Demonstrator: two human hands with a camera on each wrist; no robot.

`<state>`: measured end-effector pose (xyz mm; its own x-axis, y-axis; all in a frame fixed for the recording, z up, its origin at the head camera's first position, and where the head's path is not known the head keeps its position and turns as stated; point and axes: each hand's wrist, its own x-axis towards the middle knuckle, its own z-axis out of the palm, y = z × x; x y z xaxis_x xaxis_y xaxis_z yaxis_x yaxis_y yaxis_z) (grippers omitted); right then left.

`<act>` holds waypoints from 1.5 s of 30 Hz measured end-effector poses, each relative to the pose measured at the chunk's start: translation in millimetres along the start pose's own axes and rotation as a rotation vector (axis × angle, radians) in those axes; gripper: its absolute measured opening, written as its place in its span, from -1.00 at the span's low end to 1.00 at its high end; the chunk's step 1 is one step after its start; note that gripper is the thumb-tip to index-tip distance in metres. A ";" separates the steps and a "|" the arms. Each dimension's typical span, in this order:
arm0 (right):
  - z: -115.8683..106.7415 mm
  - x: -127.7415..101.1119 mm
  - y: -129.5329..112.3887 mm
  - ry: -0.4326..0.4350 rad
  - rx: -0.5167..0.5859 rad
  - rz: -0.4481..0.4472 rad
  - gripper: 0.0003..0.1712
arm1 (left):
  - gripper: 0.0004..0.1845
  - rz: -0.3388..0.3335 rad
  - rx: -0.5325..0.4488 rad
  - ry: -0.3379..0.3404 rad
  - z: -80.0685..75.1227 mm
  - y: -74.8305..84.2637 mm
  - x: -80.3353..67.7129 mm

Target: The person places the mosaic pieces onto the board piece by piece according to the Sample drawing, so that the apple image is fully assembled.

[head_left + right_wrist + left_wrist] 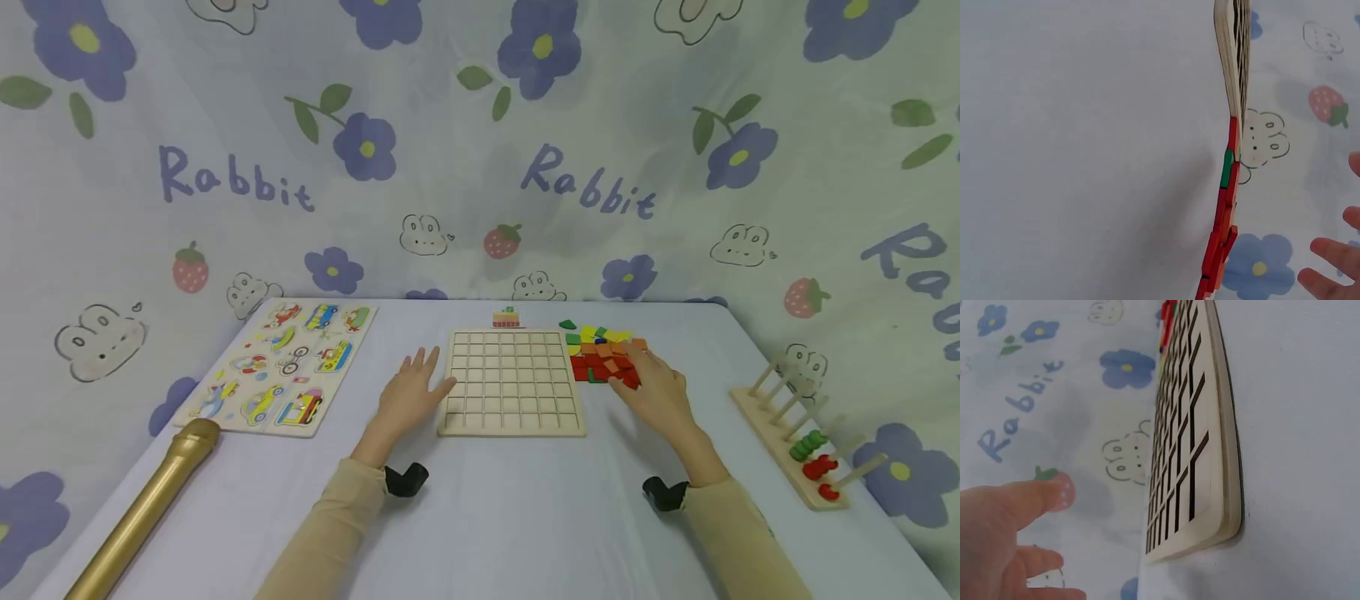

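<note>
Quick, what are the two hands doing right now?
Left hand: open, flat on the table, touching the grid board.
Right hand: open, resting on the colored tiles, gripping nothing.

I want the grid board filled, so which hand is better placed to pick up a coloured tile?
Probably the right hand: it rests on the tile pile; the left hand lies across the grid board.

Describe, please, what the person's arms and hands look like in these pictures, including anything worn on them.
Both arms wear long, close-fitting beige sleeves that end at the wrists. A small black device sits at each wrist: one by the left hand, another by the right hand. Both hands are bare: no gloves, rings or watch show. No cables or markings are visible on the sleeves.
</note>
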<state>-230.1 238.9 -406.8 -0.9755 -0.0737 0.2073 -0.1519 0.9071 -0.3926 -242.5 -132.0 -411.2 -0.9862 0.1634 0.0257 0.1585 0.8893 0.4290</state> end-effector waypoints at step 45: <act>36.4 116.5 26.2 -0.218 0.059 0.137 -0.77 | -0.29 -0.129 -0.741 -0.091 36.7 -32.8 32.6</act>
<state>-353.5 239.0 -425.5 -0.9979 -0.0455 -0.0464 -0.0193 0.8895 -0.4566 -278.1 -140.2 -457.6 -0.9819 0.1406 -0.1267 -0.0628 0.3894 0.9189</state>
